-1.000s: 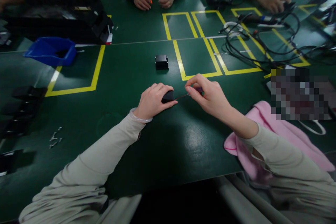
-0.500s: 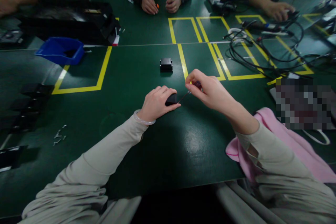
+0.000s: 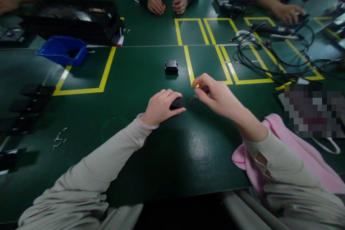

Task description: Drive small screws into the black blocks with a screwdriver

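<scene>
Near the middle of the green table, my left hand (image 3: 163, 106) is closed around a small black block-shaped part (image 3: 176, 103), its fingers covering much of it. My right hand (image 3: 211, 91) grips the dark handle of a thin screwdriver (image 3: 191, 98). The shaft slants down to the left, and its tip meets the right side of the black part by my left thumb; the exact contact point is too small to make out. Farther back, a similar black part with small pins at its sides (image 3: 171, 67) stands on the table.
Small screws (image 3: 59, 138) lie on the left, near several black parts (image 3: 29, 107). A blue bin (image 3: 64, 52) stands back left. Black cables (image 3: 272, 54) and a pink cloth (image 3: 280, 143) occupy the right. Co-workers' hands (image 3: 167, 4) rest across the table.
My right index finger has lifted and opened slightly away from the screwdriver handle. My left hand keeps the black part in place. The whole view has shifted a little.
</scene>
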A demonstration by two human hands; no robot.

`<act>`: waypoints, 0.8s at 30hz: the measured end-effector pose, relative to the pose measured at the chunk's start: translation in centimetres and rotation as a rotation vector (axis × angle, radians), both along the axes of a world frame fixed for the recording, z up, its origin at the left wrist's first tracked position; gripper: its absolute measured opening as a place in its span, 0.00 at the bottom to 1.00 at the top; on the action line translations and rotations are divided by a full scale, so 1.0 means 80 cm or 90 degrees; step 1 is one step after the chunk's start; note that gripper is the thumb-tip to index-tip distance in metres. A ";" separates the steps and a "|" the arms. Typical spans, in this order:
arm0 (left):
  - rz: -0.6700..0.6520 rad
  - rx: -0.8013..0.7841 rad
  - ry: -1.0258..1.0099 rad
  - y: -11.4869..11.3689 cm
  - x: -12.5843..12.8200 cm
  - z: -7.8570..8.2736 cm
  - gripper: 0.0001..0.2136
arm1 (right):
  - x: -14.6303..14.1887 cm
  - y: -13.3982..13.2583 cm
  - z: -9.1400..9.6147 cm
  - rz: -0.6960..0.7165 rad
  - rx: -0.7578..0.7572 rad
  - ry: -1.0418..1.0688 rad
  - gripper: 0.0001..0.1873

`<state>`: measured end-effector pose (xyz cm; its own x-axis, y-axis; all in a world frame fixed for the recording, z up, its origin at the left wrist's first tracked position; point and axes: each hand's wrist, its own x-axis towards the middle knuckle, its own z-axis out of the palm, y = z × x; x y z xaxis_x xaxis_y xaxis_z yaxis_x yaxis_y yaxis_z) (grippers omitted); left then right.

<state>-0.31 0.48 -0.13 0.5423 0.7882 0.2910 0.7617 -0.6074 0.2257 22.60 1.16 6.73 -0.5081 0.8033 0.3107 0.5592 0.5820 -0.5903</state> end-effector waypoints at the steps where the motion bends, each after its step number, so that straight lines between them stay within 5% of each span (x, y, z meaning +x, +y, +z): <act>1: 0.001 0.000 0.000 0.000 0.000 0.000 0.21 | 0.000 0.000 0.000 -0.004 0.001 -0.004 0.06; 24: 0.009 -0.029 -0.009 0.001 0.000 0.001 0.23 | 0.000 -0.004 0.000 -0.022 0.011 -0.008 0.10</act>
<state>-0.34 0.54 -0.09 0.5269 0.8087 0.2614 0.7671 -0.5849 0.2634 22.58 0.88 6.74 -0.4844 0.8150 0.3179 0.5862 0.5721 -0.5736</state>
